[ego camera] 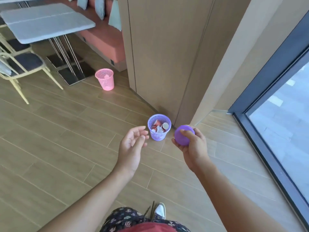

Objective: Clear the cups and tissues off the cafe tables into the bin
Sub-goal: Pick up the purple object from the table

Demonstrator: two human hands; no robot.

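Note:
A purple mesh bin (159,134) stands on the wood floor by the foot of a wooden column. Inside it lie several red and white paper cups (165,126) and a crumpled tissue (159,130). My right hand (192,144) grips a round purple lid (183,135) just right of the bin, thumb on its face. My left hand (133,142) hovers just left of the bin, palm up, fingers relaxed and holding nothing.
A pink mesh bin (105,79) stands further back on the floor, something pale inside. A grey cafe table (41,22) and a chair (21,64) are at the upper left, a pink bench (103,39) behind. A glass window (284,114) runs along the right.

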